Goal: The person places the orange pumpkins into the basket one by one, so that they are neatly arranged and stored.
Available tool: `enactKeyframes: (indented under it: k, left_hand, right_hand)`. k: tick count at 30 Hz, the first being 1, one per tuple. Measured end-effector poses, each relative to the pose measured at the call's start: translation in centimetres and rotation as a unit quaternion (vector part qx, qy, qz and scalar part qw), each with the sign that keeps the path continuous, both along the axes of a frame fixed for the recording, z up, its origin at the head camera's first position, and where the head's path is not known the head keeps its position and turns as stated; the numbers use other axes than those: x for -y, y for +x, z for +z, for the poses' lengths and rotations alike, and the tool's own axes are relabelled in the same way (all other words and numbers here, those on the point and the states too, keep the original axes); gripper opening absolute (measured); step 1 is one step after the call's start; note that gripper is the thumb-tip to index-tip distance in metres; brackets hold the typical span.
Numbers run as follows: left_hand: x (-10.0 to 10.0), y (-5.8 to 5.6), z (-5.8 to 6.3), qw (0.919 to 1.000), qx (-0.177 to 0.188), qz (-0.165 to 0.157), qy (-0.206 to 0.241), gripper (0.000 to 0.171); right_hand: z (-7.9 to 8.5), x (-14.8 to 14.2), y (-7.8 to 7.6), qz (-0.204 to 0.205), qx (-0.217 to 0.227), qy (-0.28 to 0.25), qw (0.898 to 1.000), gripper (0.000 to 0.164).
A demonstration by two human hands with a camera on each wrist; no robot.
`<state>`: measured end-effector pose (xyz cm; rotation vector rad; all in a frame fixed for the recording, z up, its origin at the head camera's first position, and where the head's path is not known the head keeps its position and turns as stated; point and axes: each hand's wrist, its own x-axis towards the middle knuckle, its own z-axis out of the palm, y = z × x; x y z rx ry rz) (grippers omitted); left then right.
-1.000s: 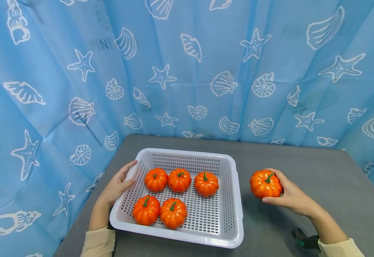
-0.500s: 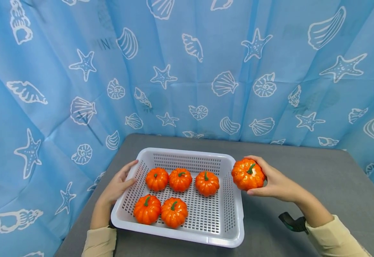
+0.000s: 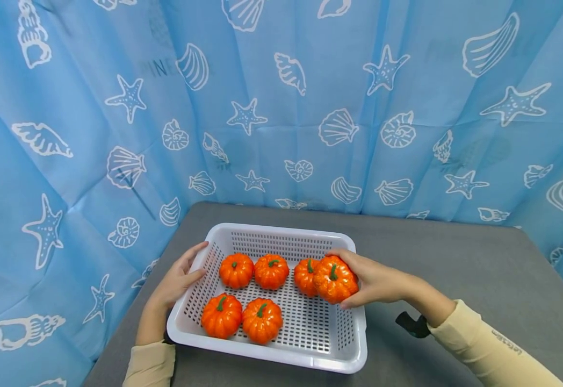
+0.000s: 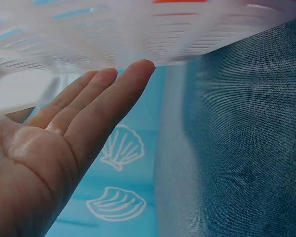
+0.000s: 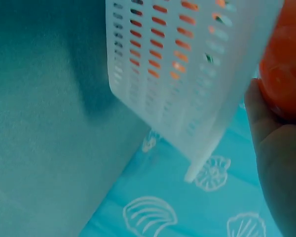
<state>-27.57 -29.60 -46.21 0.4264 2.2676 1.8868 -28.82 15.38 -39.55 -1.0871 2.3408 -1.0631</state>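
Observation:
My right hand [image 3: 373,279] holds an orange pumpkin [image 3: 334,279] with a green stem over the right part of a white basket [image 3: 310,361]. Thumb and fingers lie around the pumpkin's right side. In the head view it overlaps another pumpkin [image 3: 304,277] in the basket. The right wrist view shows the held pumpkin [image 5: 288,74] above the rim, beside the basket's slotted wall [image 5: 172,94]. At the basket's left side, my left hand [image 3: 177,282] rests on the rim. Its straight fingers [image 4: 108,103] lie along the outer wall in the left wrist view.
Two pumpkins, one left [image 3: 236,271] and one middle [image 3: 271,271], sit in the basket's back row. Two more, a left one [image 3: 221,316] and a right one [image 3: 262,321], sit in front. A grey tabletop [image 3: 436,258] bears the basket, with a blue shell-patterned curtain [image 3: 286,107] behind.
My right hand has carried the pumpkin leftward from beside the basket, raised it over the right rim, and lowered it inside the rim line. The left hand stays at the basket.

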Motion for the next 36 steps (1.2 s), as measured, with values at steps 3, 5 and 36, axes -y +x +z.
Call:
enactKeyframes:
  k: [3,5,36]
  left_hand:
    - [0.1,0.0,0.0,1.0000,0.000,-0.001,0.000,0.065]
    - [0.1,0.0,-0.1,1.0000,0.001,-0.004,0.000,0.065]
    - [-0.1,0.1,-0.2,0.9994,0.013,0.024,-0.021,0.066]
  right_hand:
    - [-0.1,1.1,0.0,0.027,-0.012,0.022,0.999,0.090]
    - [-0.1,1.7,0.0,0.043,-0.017,0.036,0.998,0.092]
    - [-3.2,7.6,0.3,0.146,-0.043,0.283,0.947,0.096]
